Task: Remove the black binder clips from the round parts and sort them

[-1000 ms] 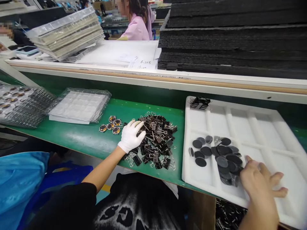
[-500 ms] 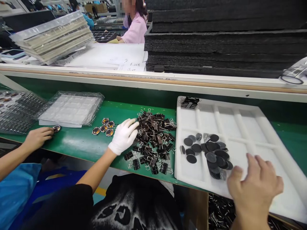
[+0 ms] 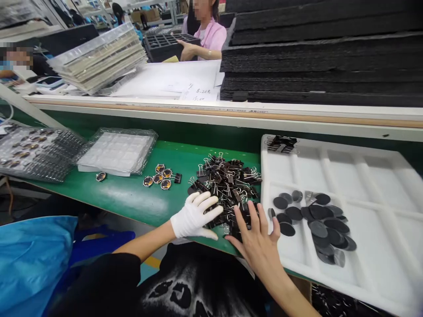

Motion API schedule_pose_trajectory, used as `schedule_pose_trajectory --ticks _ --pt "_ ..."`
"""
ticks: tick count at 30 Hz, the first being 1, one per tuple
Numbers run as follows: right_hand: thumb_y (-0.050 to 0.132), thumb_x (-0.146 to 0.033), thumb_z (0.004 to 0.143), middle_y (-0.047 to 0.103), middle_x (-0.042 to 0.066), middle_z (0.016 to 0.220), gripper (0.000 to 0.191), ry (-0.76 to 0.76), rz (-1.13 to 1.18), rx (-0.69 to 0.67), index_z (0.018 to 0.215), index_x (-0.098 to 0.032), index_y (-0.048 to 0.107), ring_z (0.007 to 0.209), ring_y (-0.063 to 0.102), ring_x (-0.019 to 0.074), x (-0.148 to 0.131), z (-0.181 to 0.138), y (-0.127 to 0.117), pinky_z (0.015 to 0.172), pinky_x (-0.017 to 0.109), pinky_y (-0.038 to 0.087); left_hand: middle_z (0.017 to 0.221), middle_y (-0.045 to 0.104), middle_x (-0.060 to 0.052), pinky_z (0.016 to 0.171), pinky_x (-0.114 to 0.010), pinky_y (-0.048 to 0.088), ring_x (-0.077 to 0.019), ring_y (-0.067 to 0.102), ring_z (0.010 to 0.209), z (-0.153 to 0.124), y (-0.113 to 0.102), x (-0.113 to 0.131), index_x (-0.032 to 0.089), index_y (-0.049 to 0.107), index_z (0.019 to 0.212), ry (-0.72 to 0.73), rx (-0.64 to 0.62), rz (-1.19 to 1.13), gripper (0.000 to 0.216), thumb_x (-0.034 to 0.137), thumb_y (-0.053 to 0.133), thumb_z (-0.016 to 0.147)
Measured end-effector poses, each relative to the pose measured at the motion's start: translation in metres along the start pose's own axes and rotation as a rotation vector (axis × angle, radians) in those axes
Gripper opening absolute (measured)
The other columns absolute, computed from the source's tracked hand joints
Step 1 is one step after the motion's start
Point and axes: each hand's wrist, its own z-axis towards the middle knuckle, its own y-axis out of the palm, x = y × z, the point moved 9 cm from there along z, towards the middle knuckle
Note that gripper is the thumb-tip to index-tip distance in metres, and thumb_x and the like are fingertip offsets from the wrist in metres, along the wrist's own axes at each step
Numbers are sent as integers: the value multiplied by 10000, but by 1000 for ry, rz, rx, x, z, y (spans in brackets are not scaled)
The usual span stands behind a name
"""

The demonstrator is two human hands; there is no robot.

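A heap of black binder clips [image 3: 228, 178] lies on the green bench between my hands and the white tray. My left hand [image 3: 196, 215], in a white glove, rests at the heap's lower left edge with fingers spread. Bare and spread as well, my right hand [image 3: 257, 237] touches the front of the heap beside the tray. Part of the clips is hidden under both hands. Left of the heap sit several round badge-like pieces [image 3: 157, 178] with dark and orange faces, and a single binder clip [image 3: 177, 178] lies against them.
The white divided tray [image 3: 373, 176] on the right holds black discs [image 3: 320, 213] and some binder clips [image 3: 282, 143]. Clear plastic trays [image 3: 115, 152] stand at left, near a lone round piece [image 3: 101, 176]. Black foam [image 3: 313, 61] is stacked on the shelf. A co-worker's blue garment [image 3: 33, 259] shows lower left.
My right hand has moved left from the tray to the clip heap. My left hand has come nearer me along the heap. The neighbour's hand has left the lone round piece.
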Motion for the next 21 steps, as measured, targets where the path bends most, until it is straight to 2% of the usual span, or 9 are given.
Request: schedule_pose_trajectory --ticks 2,5,7,9,11,13,16,19,21 --pt "551 -758 911 291 238 1681 1018 -50 45 -12 1685 -292 82 1521 325 449 0 3 -5 1185 694 164 1369 668 -99 1107 -498 360 -341 556 1309 -1 -9 -24 334 616 1397 -43 -41 -20 768 840 524 827" --pt "501 -754 939 299 230 1679 921 -94 101 -15 1674 -295 189 1536 296 444 0 15 -23 1182 691 184 1240 700 -108 986 -476 403 -307 615 1162 -11 -35 -98 282 674 1282 -392 -42 101 493 615 516 954" --pt "498 -649 999 354 224 1654 748 -104 102 2 1624 -265 350 1535 304 426 2 37 -39 1186 666 198 1170 695 -136 939 -505 396 -340 598 1126 -23 -51 -146 235 716 1164 -631 -25 234 449 592 541 956" --pt "482 -487 1058 443 201 1607 542 -139 93 -8 1534 -227 495 1519 346 385 0 75 -48 1202 622 203 1111 686 -147 900 -524 384 -364 578 1098 -25 -49 -173 214 744 1000 -694 -103 296 435 602 552 952" --pt "388 -324 1095 514 165 1559 430 -199 126 -96 1471 -202 557 1472 419 328 -6 125 -41 1209 566 230 1053 678 -148 866 -515 377 -354 574 1054 -20 -34 -180 203 738 875 -639 -216 293 423 549 520 985" --pt "350 -272 1093 507 158 1561 433 -113 187 -306 1465 -176 551 1461 418 330 0 178 -13 1187 550 277 1011 673 -151 848 -503 373 -342 574 1021 -14 -23 -178 192 733 852 -597 -262 286 417 494 494 1010" --pt "478 -237 1054 649 200 1366 358 -27 211 -439 1362 -125 623 1246 611 338 10 242 28 1044 545 457 985 666 -154 841 -497 363 -337 573 992 -10 -19 -170 183 731 896 -587 -252 296 428 516 487 1012" --pt "668 -325 990 726 105 1141 249 49 261 -516 1154 -139 695 1033 697 245 24 272 62 936 470 560 1029 667 -162 834 -488 342 -339 566 1012 -15 -26 -167 182 726 906 -615 -190 334 483 572 461 1012" --pt "703 -323 966 744 48 1022 176 69 322 -504 1032 -160 713 940 710 200 32 278 69 897 414 576 1037 679 -155 820 -470 325 -328 566 1004 -19 -31 -167 179 722 855 -631 -158 342 473 553 478 1012"
